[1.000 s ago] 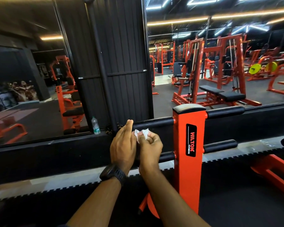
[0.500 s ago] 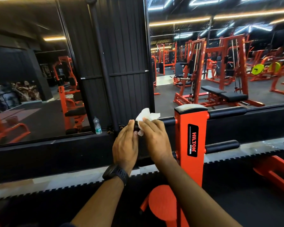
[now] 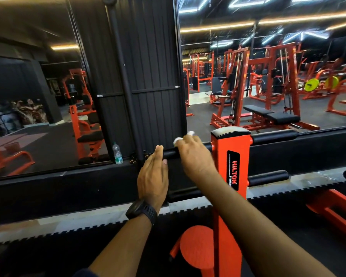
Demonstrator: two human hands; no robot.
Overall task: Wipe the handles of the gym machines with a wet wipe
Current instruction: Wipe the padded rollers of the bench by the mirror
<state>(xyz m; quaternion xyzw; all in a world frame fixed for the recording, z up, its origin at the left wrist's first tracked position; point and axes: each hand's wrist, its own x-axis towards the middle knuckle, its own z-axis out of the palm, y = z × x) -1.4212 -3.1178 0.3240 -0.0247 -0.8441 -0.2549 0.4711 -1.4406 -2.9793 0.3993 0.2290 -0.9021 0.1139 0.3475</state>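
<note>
Right hand [image 3: 194, 154] holds wipe [image 3: 177, 140] on black handle [image 3: 171, 153].

white crumpled wet wipe [image 3: 178, 140]: mostly hidden, two small bits show above the right hand [image 3: 194, 156], which holds it on top of the handle | black padded round handle [image 3: 170, 153]: horizontal, upper left bar of the orange post [image 3: 231, 156]

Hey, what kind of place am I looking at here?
A commercial gym, most likely. An orange machine post labelled Hilton Fitness stands in front with black padded handles, and beyond it are rows of orange weight machines, a padded bench and a yellow-green weight plate.
</note>
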